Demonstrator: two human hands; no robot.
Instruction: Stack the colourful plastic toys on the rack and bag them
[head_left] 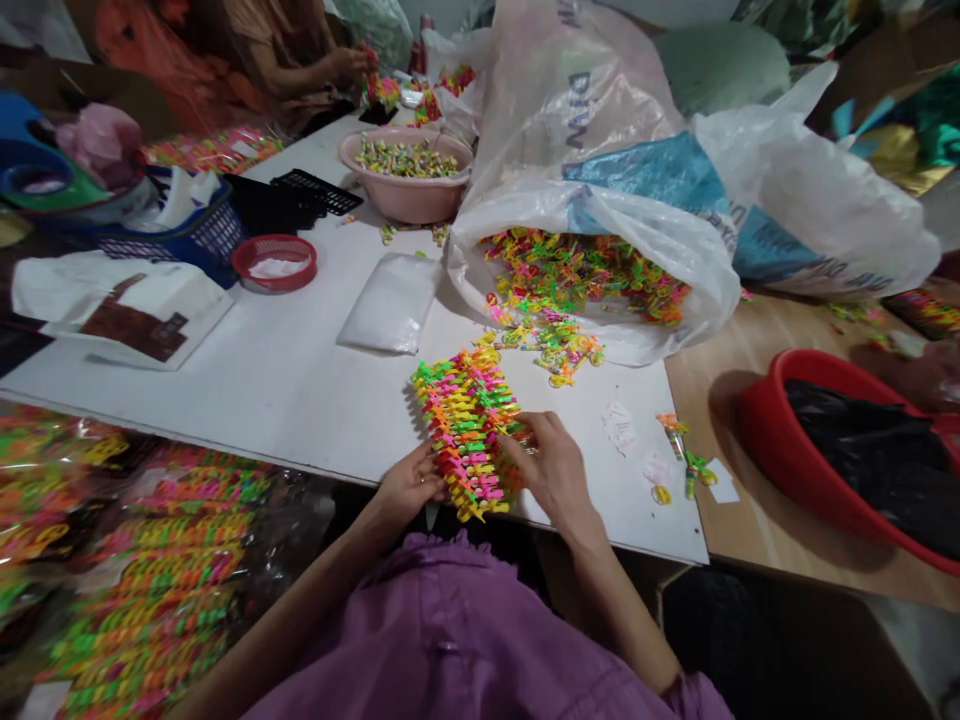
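Observation:
A packed block of small neon plastic pieces point(466, 425), pink, green, orange and yellow, lies on the white board point(300, 380) in front of me. My left hand point(409, 487) grips its near left edge, fingers curled against it. My right hand point(551, 462) presses on its right side, fingers bent over the pieces. A big clear plastic bag point(600, 150) lies open just behind, spilling loose neon pieces point(555, 335) onto the board.
A pink basin point(409, 190) of pieces stands further back, with another person's hands point(352, 65) behind it. A red bowl point(817, 440) with a black bag sits right. A small red basket point(274, 262), blue basket point(202, 235) and flat clear packet point(390, 300) lie left. Bagged rows point(150, 560) fill the lower left.

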